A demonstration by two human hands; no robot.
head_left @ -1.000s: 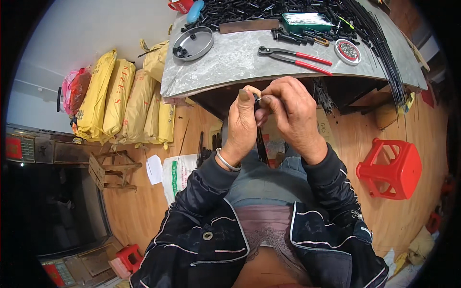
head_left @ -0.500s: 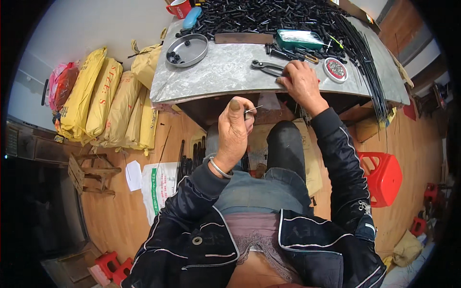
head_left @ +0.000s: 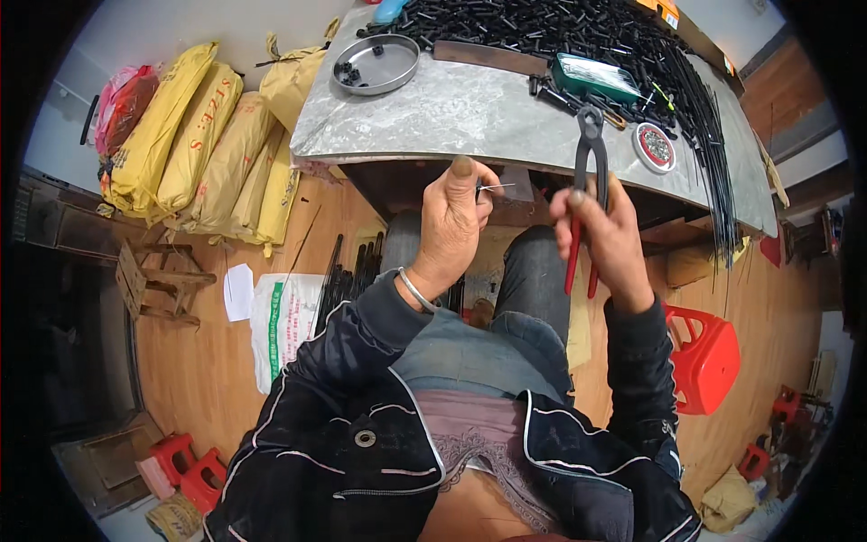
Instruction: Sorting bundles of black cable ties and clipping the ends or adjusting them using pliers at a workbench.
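In the head view, the left hand (head_left: 454, 206) has its thumb and fingers pressed together on a small dark piece, mostly hidden by the grip, and a thin wire (head_left: 498, 186) sticks out from those fingers toward the right. The right hand (head_left: 612, 230) is closed around a pair of pincers (head_left: 591, 135): the dark head points away from the person beyond the fingers, the red handle ends show below them, and whether the handles are fully squeezed I cannot tell. Farther out from the left fingers, on the grey tabletop (head_left: 452, 126), lies a round metal tray (head_left: 397, 79) with small black pieces in it. Beyond the right fingers are a green box (head_left: 591, 83), a heap of black parts (head_left: 524, 25) and, to their right, a round white dish (head_left: 654, 147) and long black rods (head_left: 720, 181).
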